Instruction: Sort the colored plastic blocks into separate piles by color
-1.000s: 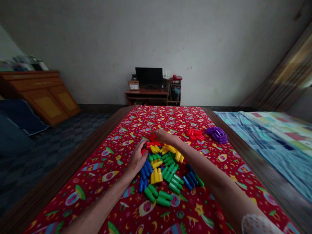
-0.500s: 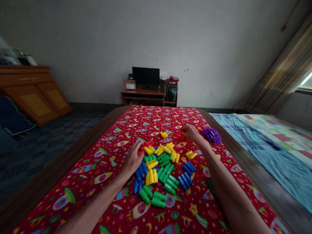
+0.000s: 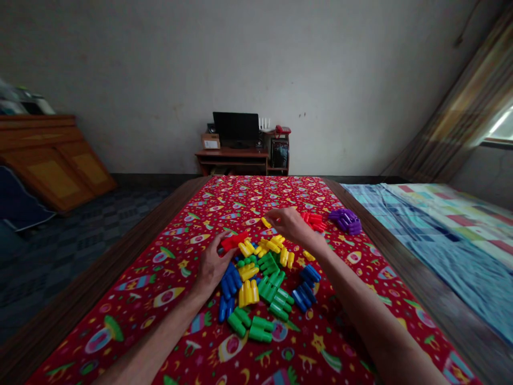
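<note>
A heap of plastic bricks (image 3: 264, 283) in yellow, green and blue lies on a red patterned cloth (image 3: 168, 278). My left hand (image 3: 210, 264) rests at the heap's left edge, fingers curled against a red brick (image 3: 234, 240) and the blue ones. My right hand (image 3: 290, 224) hovers over the heap's far side, fingers bent down, beside a small yellow brick (image 3: 266, 222). Behind it lie a group of red bricks (image 3: 315, 220) and a group of purple bricks (image 3: 345, 220).
The cloth covers a long wooden table (image 3: 120, 262). A bed with a checked cover (image 3: 449, 235) lies along the right. A desk with a monitor (image 3: 236, 131) stands at the far wall, a wooden cabinet (image 3: 56, 166) at the left.
My right hand went from the heap to the red group at the far right, then came back left toward the heap. The red group now lies uncovered. My left hand stayed put.
</note>
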### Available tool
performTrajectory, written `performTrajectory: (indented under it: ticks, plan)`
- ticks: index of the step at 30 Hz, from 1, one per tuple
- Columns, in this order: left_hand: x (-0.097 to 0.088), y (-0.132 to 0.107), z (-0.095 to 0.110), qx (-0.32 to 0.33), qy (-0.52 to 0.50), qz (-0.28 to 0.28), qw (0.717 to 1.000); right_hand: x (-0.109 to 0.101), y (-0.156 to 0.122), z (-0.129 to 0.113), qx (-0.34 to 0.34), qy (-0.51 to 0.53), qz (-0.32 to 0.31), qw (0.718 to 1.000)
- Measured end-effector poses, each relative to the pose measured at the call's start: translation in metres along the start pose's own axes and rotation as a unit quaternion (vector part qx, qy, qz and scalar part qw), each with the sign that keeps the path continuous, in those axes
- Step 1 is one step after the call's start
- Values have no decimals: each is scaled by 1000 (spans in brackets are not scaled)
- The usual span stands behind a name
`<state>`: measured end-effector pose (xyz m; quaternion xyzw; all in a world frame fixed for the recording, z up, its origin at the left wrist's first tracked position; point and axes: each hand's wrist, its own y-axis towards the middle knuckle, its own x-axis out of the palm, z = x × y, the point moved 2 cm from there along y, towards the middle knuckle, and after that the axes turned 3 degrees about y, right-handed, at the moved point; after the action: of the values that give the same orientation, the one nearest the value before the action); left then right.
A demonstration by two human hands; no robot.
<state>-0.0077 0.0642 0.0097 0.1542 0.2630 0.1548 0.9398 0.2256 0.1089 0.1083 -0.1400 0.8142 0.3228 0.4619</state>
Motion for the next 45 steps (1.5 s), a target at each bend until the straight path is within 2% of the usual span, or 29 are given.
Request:
performTrajectory:
  ticks: [3, 5, 6, 9, 12, 15, 19, 21, 23, 27, 30, 33, 36, 39, 41, 43, 45]
  plan:
    - [-3, -4, 10, -6, -38, 11, 999, 30, 0, -34, -136, 84, -42, 986]
    - [-3, -4, 14, -2, -63, 16, 998, 46, -1, -46, -169, 92, -69, 979]
    - [-2, -4, 14, 0, -79, 15, 997, 50, 0, -48, -163, 85, -77, 980]
    - [0, -2, 12, -8, -118, 3, 993, 52, 1, -45, -112, 65, -80, 988]
    - [-1, 0, 6, -29, -130, 14, 991, 40, 5, -30, -76, 52, -46, 995]
    - [-3, 2, 0, -69, -149, 32, 986, 20, 9, -2, -10, 11, 21, 1000]
    - [-4, 3, -2, -103, -185, 47, 976, -6, 4, 47, 146, -66, 87, 983]
    - [-3, 3, -2, -106, -198, 49, 973, -16, -2, 70, 214, -91, 83, 969]
    - [-2, 3, -3, -106, -204, 50, 972, -22, -10, 87, 255, -97, 53, 961]
    - [-2, 3, -6, -103, -203, 50, 972, -28, -22, 109, 282, -65, -35, 956]
    - [-2, 3, -5, -95, -185, 50, 977, -35, -25, 112, 307, -88, -44, 947]
    - [-3, 1, -2, -90, -163, 42, 982, -41, -17, 97, 292, -128, 5, 948]
    - [-4, -1, 2, -62, -130, 13, 989, -31, -3, 60, 202, -104, 14, 974]
    - [-6, -3, 9, 5, -68, -6, 998, -2, 6, 9, 46, 1, -31, 998]
    - [-6, -4, 13, 34, -40, -16, 999, 22, 6, -22, -45, 54, -84, 994]
    - [-5, -6, 14, 36, -45, -26, 998, 40, 3, -42, -82, 56, -127, 987]
    - [-3, -7, 12, 25, -76, -32, 996, 46, 2, -46, -84, 31, -135, 987]
